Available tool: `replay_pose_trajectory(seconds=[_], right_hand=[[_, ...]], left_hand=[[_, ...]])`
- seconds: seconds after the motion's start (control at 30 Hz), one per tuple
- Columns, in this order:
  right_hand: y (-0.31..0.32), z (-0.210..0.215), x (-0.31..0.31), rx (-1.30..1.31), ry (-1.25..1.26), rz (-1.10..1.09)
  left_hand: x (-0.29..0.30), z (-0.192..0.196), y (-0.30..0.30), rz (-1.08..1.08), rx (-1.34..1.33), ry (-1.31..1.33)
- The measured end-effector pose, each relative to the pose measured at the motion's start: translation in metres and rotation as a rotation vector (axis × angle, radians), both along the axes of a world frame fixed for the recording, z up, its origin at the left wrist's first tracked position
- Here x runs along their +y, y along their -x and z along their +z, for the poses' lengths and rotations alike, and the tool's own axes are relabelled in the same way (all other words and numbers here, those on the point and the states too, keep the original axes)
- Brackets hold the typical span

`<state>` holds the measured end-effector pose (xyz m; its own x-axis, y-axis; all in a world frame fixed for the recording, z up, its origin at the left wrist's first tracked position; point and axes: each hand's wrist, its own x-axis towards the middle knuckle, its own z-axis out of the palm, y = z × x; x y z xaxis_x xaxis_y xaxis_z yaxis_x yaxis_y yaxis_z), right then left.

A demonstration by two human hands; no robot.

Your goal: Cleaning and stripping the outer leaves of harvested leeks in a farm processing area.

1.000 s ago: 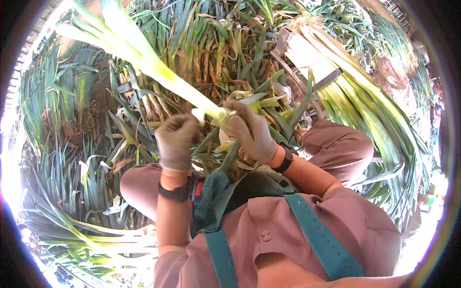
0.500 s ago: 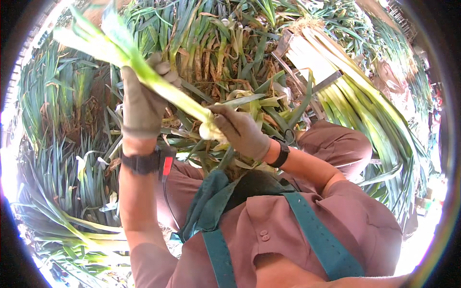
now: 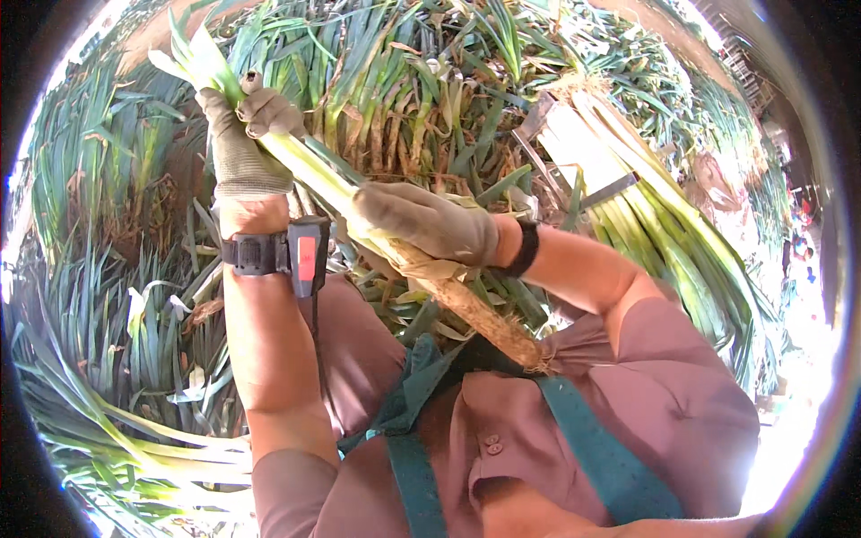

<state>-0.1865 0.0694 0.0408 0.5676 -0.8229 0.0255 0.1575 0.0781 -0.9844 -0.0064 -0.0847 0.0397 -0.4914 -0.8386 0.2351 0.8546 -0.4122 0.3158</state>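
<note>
heaped leeks [image 3: 377, 117] around, one leek [image 3: 316, 174] in left hand [image 3: 242, 152], under right hand [image 3: 430, 222]

A leek [image 3: 312, 172] slants from far left to near right — green, splayed leaves [image 3: 204, 59] at its far end, a smooth pale shaft below. In line with it, a brown, rough stalk [image 3: 480, 309] ends in frayed roots [image 3: 539, 361] — whether both are one plant is unclear.

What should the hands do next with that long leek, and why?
Perhaps the right hand should pull the loose outer skin down toward the roots: the leek looks brown there, paler above, and the left hand holds it near the leaves.
</note>
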Motion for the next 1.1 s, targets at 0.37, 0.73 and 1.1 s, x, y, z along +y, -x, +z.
replay_pose_trajectory(seconds=[0.37, 0.73, 1.1], right_hand=[[0.076, -0.029, 0.136, 0.327, -0.226, 0.019], [0.141, 0.086, 0.238, 1.088, -0.18, -0.084], [0.098, -0.062, 0.059, 1.459, 0.185, 0.177]], left_hand=[[-0.084, -0.112, -0.179, 0.463, -0.215, -0.369], [-0.049, -0.135, -0.261, 0.88, -1.096, -0.365], [0.034, -0.032, -0.11, 0.495, -0.459, -0.023]])
